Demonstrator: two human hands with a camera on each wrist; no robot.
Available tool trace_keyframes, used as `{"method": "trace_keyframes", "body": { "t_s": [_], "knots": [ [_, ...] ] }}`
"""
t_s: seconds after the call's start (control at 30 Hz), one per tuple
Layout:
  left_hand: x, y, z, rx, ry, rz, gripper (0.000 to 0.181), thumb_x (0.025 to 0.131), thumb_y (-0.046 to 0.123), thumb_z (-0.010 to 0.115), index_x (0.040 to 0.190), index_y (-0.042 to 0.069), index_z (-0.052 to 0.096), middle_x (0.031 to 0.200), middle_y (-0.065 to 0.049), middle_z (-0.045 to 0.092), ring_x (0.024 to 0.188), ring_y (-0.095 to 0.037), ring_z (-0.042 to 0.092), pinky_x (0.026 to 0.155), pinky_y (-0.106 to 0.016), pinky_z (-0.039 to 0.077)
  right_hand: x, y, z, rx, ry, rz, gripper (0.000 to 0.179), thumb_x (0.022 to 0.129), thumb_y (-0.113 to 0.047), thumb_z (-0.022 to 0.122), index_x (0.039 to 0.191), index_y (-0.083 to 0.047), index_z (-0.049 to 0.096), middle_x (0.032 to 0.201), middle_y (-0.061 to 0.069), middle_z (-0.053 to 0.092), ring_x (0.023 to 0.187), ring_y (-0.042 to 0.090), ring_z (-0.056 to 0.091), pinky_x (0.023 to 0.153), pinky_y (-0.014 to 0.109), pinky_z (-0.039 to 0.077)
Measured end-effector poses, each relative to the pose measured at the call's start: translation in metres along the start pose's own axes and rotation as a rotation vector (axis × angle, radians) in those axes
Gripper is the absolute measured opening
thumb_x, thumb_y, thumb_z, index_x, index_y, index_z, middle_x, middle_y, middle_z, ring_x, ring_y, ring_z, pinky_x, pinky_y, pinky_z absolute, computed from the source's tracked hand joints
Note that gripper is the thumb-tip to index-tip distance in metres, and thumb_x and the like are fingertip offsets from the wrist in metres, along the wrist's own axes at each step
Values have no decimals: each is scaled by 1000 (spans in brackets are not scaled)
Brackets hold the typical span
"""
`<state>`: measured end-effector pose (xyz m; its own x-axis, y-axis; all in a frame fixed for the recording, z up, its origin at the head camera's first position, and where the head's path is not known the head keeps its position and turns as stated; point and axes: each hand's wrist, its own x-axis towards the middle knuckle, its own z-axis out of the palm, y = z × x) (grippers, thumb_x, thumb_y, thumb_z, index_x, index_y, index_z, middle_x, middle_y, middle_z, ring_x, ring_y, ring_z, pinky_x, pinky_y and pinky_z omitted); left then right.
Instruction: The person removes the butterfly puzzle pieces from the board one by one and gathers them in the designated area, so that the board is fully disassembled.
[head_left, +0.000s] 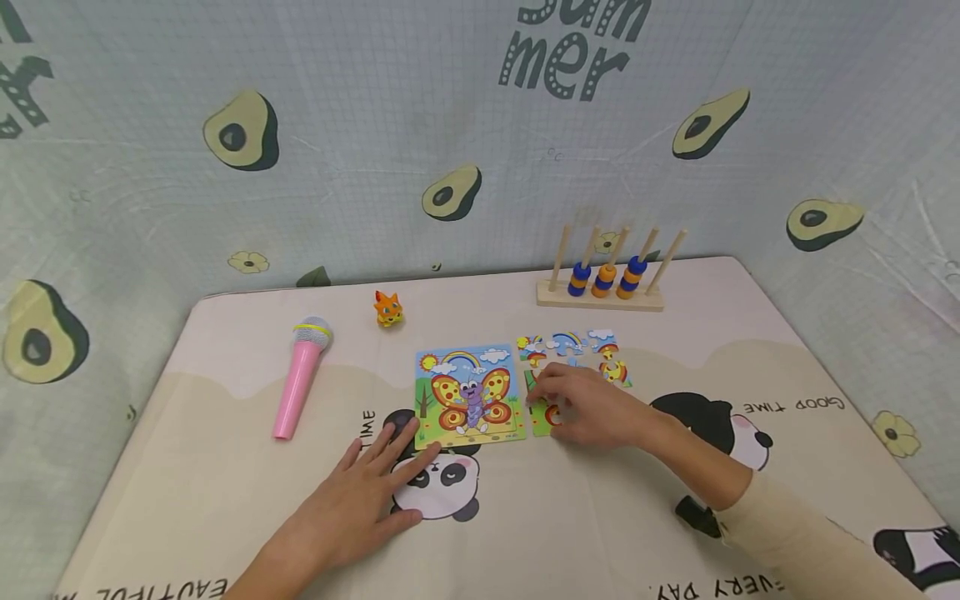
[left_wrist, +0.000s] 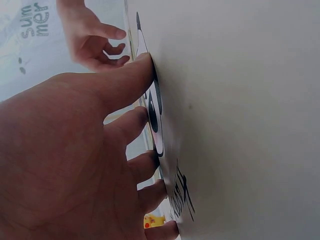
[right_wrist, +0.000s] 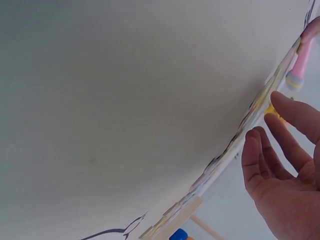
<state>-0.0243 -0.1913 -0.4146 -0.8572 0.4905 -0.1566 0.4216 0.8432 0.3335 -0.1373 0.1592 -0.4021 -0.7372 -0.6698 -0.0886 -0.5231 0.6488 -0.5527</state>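
Observation:
A square butterfly puzzle board (head_left: pixel 470 393) lies flat at the middle of the table. Just right of it is a group of loose puzzle pieces (head_left: pixel 567 343) in rows, showing clouds, a rainbow and green ground. My right hand (head_left: pixel 592 406) is over the lower pieces, its fingertips close above them and covering several; in the right wrist view, the thumb and bent fingers (right_wrist: pixel 295 145) stand apart with nothing between them. With fingers spread, my left hand (head_left: pixel 360 500) rests on the cloth, its fingertips by the board's lower left corner.
A pink toy microphone (head_left: pixel 297 379) lies at the left. Beyond the board stands a small orange toy figure (head_left: pixel 388 309). At the back right is a wooden peg rack (head_left: pixel 600 302) with blue and orange rings. A printed cloth covers the table, and a curtain hangs behind.

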Motion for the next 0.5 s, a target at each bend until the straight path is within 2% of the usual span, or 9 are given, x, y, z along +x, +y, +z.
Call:
{"method": "trace_keyframes", "body": {
  "t_s": [0.23,0.4,0.5],
  "knots": [
    [0,-1,0,-4,0,5,72,97,51,68,161,32,40,174,-8,23,157,-45,27,121,-70,27,11,-13,2,-18,-11,-27,41,85,-5,77,124,-16,73,121,-3,65,103,17,60,92,40,51],
    [0,-1,0,-5,5,14,72,97,51,67,161,32,40,174,-8,23,157,-45,27,121,-70,27,22,-24,5,9,-37,-53,41,87,-5,76,126,-16,73,121,0,65,102,19,59,88,36,52],
    [0,-1,-1,-3,7,16,71,98,51,67,161,33,40,174,-9,23,156,-45,28,120,-70,28,29,-30,9,0,-53,-61,41,87,-6,75,126,-17,73,125,-1,66,110,19,60,96,39,53]
  ]
}}
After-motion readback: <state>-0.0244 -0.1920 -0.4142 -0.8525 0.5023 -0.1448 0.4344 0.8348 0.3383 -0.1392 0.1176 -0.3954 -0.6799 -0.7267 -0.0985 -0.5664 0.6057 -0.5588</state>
